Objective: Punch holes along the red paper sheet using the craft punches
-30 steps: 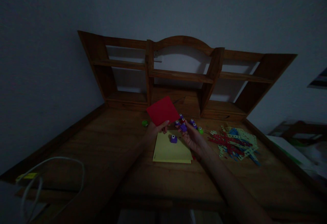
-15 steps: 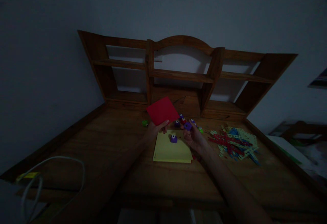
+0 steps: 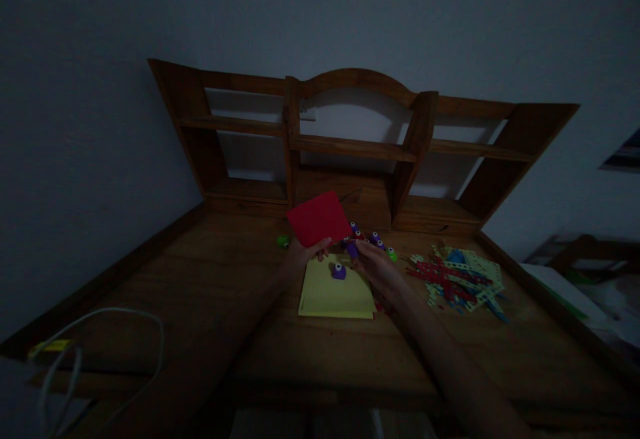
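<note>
My left hand [image 3: 303, 256] pinches a red paper square [image 3: 317, 217] by its lower edge and holds it up over the wooden desk [image 3: 210, 292]. My right hand [image 3: 381, 269] holds a small purple punch [image 3: 353, 249] at its fingertips, right at the paper's lower right corner. A yellow paper stack [image 3: 334, 296] lies on the desk below both hands, and another purple punch [image 3: 339, 271] sits on it.
Several more small punches [image 3: 376, 239], purple and green, lie behind my right hand, and a green one [image 3: 283, 241] lies to the left. A heap of punched paper scraps [image 3: 457, 275] is at the right. A wooden shelf unit [image 3: 360, 145] stands behind; a white cable [image 3: 100, 345] loops at front left.
My right hand has carried the purple punch left, from beside the paper to its lower right corner. The red paper tilted slightly; my left hand stayed put.
</note>
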Demonstrator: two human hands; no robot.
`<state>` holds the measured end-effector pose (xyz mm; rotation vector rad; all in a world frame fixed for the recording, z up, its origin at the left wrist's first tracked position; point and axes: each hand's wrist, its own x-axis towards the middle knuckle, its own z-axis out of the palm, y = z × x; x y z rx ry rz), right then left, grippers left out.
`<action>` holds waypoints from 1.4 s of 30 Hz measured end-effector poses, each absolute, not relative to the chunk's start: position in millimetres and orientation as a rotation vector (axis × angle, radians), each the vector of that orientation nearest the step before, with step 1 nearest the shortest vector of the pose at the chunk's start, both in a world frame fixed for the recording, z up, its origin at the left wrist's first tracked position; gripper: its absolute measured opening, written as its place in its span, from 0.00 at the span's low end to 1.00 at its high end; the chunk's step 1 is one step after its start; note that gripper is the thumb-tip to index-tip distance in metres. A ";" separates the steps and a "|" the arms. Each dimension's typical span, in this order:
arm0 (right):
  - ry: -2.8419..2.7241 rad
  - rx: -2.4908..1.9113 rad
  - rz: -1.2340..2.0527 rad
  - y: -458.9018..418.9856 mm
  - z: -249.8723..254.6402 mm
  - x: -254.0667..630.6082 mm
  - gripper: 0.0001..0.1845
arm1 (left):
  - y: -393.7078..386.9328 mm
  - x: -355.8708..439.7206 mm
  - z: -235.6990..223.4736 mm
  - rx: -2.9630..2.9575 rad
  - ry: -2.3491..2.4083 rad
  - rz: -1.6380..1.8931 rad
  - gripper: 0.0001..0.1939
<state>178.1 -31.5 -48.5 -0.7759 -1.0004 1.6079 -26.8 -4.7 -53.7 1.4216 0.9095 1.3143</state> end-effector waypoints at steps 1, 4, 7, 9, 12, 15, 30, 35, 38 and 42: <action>-1.064 -0.809 1.537 -32.8 -49.5 176.5 0.17 | -5.2 -26.5 -53.3 1.428 0.909 1.317 0.17; -1.225 -0.868 1.357 -34.1 -53.8 172.8 0.22 | -8.4 -25.7 -50.6 1.447 0.915 1.318 0.17; -1.305 -0.854 1.280 -32.5 -58.4 170.4 0.23 | -13.1 -24.5 -48.1 1.474 0.938 1.322 0.18; -1.328 -0.838 1.251 -31.4 -61.2 169.1 0.23 | -15.9 -23.3 -47.4 1.507 0.950 1.322 0.18; -1.326 -0.824 1.235 -31.0 -64.1 167.6 0.23 | -18.8 -21.2 -46.8 1.538 0.965 1.328 0.18; -1.315 -0.833 1.246 -31.2 -65.3 166.6 0.22 | -20.2 -20.2 -45.3 1.544 0.991 1.334 0.19; -1.234 -0.860 1.344 -37.4 -54.2 165.0 0.21 | -18.5 -21.7 -53.1 1.632 1.113 1.299 0.19; -1.185 -0.854 1.371 -38.9 -54.6 165.6 0.20 | -16.0 -24.0 -59.7 1.679 1.096 1.251 0.19; -1.133 -0.847 1.435 -40.5 -52.5 166.4 0.19 | -15.2 -25.3 -60.6 1.702 1.053 1.212 0.19; -1.051 -0.814 1.563 -44.0 -47.8 166.4 0.17 | -16.8 -26.2 -57.5 1.711 0.998 1.156 0.19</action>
